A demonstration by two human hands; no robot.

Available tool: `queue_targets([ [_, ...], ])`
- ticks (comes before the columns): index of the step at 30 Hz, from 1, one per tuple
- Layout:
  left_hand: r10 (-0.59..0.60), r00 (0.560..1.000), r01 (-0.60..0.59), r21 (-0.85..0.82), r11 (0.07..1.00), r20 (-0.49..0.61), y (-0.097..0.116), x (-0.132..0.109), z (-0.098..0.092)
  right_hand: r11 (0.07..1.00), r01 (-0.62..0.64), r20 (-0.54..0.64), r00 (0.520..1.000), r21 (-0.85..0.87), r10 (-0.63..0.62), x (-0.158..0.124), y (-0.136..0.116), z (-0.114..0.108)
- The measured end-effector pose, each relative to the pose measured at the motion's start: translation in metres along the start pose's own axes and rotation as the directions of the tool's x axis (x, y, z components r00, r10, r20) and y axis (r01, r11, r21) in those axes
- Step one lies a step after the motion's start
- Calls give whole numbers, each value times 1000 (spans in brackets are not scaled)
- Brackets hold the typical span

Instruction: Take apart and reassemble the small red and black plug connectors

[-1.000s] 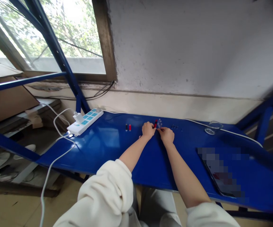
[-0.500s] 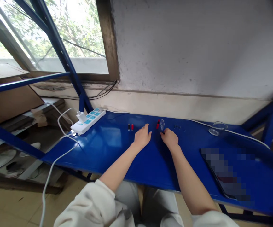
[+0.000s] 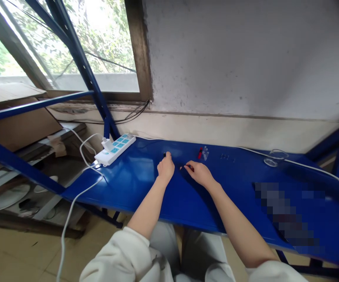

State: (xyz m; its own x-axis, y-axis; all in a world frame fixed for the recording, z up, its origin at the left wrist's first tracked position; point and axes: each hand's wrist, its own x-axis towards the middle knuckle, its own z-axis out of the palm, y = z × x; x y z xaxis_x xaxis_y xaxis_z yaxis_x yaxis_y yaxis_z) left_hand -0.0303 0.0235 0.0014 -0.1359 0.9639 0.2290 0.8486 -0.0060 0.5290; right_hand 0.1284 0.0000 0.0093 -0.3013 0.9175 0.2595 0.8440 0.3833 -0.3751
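Note:
My left hand (image 3: 166,169) is over the back middle of the blue table, fingers curled down beside a small black cylinder (image 3: 164,154). Whatever those fingers grip is hidden. My right hand (image 3: 200,172) is a little to the right, above the table, with thumb and fingers pinched together. Something small and dark shows at its fingertips, too small to make out. Beyond the right hand lie small red pieces (image 3: 200,153) with a dark part, beside several small clear plastic pieces (image 3: 205,153).
At the left end of the blue table (image 3: 128,184) lies a white power strip (image 3: 115,150) with a plug and a white cable. Several tiny pieces (image 3: 227,157), a clear round item (image 3: 271,162) and a blurred-out dark flat object (image 3: 287,219) are to the right. A wall borders the back.
My right hand has left the clear pieces and moved left, its fingers pinched. My left hand has moved left onto the small cylinders; the red one there is now hidden.

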Motion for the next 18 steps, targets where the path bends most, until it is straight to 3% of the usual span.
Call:
queue_targets([
  [2,42,999,-39,-159,987,11,-1,2,4,999,-31,-22,999,24,32,0,-1,1],
  [4,112,993,-86,-409,908,41,2,1,10,993,-109,-64,992,49,112,1,0,3],
  [6,180,979,-70,-659,749,100,8,-1,16,969,-232,-91,967,81,239,2,2,5],
  [8,225,957,21,-813,582,185,16,-5,21,933,-333,-85,934,138,347,4,5,7],
  [11,276,924,123,-890,438,264,25,-11,23,896,-345,-59,925,279,375,6,7,9],
  [18,276,934,103,-910,402,228,29,-14,18,885,-210,-233,916,415,326,4,3,10],
])
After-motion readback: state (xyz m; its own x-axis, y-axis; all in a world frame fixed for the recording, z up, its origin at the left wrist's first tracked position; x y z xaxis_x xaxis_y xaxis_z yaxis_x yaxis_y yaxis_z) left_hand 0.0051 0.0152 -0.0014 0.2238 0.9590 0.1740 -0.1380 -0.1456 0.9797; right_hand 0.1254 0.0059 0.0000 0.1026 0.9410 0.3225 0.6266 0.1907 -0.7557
